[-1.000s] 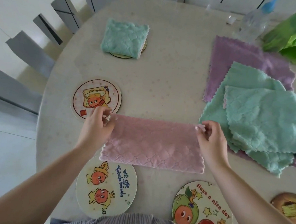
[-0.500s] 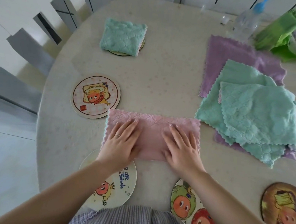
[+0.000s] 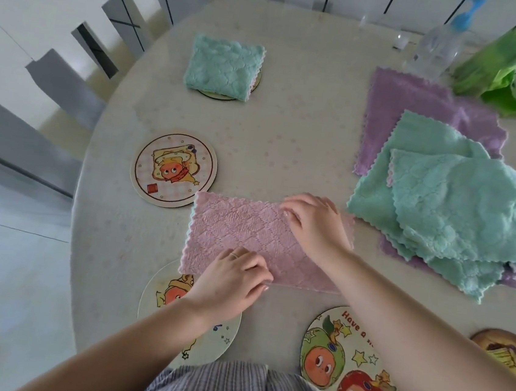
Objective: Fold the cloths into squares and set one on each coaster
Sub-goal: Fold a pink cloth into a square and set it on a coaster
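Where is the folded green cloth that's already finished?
In the head view, the folded green cloth sits at the far left of the table, on top of a coaster, beyond the cartoon coaster.

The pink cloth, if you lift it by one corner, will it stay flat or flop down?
Probably flop: the pink cloth already lies folded in half, soft and quilted like the rumpled teal cloths. It likely weighs little. Its fuzzy surface should not slip easily.

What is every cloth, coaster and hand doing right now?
pink cloth: folded to a strip, flat
folded green cloth: on far coaster
cloth pile: unfolded
checked coaster: bare
left hand: pinching near edge
right hand: fingers curled on far edge
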A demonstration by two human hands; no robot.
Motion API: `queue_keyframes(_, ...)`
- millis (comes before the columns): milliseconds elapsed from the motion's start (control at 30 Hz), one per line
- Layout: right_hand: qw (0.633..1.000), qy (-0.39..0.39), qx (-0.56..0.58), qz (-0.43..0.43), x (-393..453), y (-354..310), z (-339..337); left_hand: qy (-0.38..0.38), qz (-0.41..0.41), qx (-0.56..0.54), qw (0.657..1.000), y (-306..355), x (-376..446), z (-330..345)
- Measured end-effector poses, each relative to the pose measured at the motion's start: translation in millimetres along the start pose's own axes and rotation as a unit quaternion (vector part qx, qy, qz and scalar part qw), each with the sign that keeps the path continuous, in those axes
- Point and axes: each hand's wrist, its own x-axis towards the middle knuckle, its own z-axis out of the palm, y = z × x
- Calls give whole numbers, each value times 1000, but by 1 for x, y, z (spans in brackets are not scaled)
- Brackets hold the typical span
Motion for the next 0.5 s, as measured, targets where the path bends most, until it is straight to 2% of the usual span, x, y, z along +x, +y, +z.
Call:
queue_keyframes(100, 998, -57, 4, 33, 23, -10, -1, 15, -29, -8, 999, -1, 1, 6)
queue_keyframes(367, 983, -137, -109, 50, 39, -14, 0, 27, -47, -17, 998, 2, 6, 7)
queue_keyframes(433, 982, -153, -106, 44, 40, -14, -1, 19, -48, -16, 999, 4, 7, 5)
queue_keyframes(500, 982, -169, -54, 59, 39, -12, -6, 18, -53, -22, 998, 5, 7, 0)
